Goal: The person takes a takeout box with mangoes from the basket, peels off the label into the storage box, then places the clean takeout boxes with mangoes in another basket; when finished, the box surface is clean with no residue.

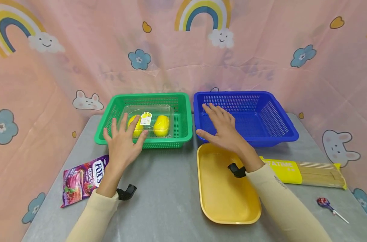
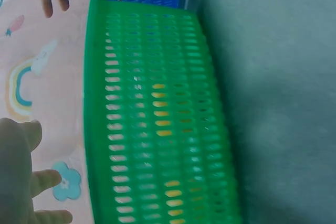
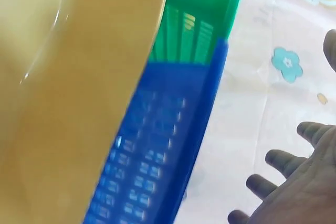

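Observation:
My left hand [image 1: 123, 143] hovers with spread fingers over the front rim of the green basket [image 1: 188, 117], holding nothing. Inside that basket lies a clear plastic box [image 1: 150, 132] with two yellow fruits [image 1: 161, 126] and a label on its lid. In the left wrist view, the slotted green wall [image 2: 149, 66] stands beside my fingers. My right hand [image 1: 224, 129], fingers extended and grasping nothing, is held above the front left of the blue basket [image 1: 274, 138]. A yellow tray [image 1: 222, 195] sits below my right wrist, and the right wrist view shows its side [image 3: 105, 40] close up.
Left of my forearm lies a purple bag of Fox's berries candy [image 1: 80, 183], partly covered by the wrist. On the right are a yellow-ended pack of pasta sticks [image 1: 319, 174] and a lollipop [image 1: 323, 201]. A pink patterned curtain [image 1: 171, 74] hangs behind the grey table [image 1: 159, 201].

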Motion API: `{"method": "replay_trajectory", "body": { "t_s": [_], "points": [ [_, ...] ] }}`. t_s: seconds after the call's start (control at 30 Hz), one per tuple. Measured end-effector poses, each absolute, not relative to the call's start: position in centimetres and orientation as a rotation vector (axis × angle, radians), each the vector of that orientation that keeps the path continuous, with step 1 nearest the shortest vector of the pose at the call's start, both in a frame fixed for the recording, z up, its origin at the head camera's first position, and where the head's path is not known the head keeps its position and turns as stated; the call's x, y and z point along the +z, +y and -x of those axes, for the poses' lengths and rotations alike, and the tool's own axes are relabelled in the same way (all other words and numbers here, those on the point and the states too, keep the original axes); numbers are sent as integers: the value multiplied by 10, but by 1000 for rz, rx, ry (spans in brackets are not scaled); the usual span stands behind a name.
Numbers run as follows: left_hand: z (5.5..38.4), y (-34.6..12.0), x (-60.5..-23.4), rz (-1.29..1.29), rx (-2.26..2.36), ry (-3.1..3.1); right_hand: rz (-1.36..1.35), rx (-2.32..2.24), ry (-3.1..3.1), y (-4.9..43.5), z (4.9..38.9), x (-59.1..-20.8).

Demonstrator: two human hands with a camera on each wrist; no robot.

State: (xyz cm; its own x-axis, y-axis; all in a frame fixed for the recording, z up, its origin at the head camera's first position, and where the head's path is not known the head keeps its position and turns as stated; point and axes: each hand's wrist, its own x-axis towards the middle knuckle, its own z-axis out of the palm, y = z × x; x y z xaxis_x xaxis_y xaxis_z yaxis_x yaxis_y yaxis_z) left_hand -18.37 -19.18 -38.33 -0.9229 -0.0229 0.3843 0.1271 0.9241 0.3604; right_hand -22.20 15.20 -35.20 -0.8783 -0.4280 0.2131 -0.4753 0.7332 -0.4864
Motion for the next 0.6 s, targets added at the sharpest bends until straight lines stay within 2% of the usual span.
{"method": "replay_trajectory", "body": {
  "t_s": [0.6],
  "points": [
    [181,-232,-412,-17,-636,-2543,-906,950,-2858,92,243,-364]
  ]
}}
